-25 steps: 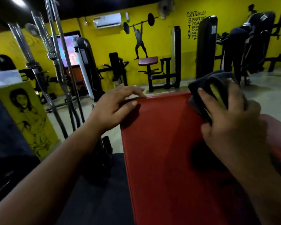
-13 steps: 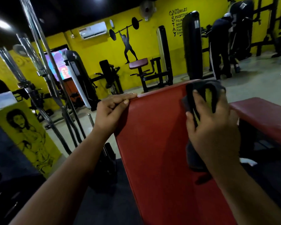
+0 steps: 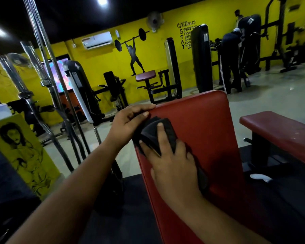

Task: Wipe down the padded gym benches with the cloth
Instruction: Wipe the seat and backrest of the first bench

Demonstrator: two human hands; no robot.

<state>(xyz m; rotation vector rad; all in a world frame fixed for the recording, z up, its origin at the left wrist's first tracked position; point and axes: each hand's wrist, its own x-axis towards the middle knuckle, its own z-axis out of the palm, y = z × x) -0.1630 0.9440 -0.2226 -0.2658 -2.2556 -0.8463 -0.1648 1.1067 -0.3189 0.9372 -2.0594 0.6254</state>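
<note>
A red padded bench back [image 3: 206, 131] slopes up in front of me. My left hand [image 3: 128, 122] grips its top left corner, fingers curled over the edge. My right hand [image 3: 167, 159] presses a dark cloth [image 3: 154, 132] flat against the pad near its left edge, just below the left hand, with fingers spread over the cloth. Part of the cloth trails down under my right wrist.
A second red flat bench [image 3: 280, 134] stands to the right. Chrome bars [image 3: 48, 74] lean at the left beside a yellow panel [image 3: 23, 152]. Black machines line the yellow wall, and a person [image 3: 231, 60] bends over one at the back right.
My right hand has slid the cloth from the pad's top right across to its left edge, close to my left hand. The left hand has kept its hold on the corner.
</note>
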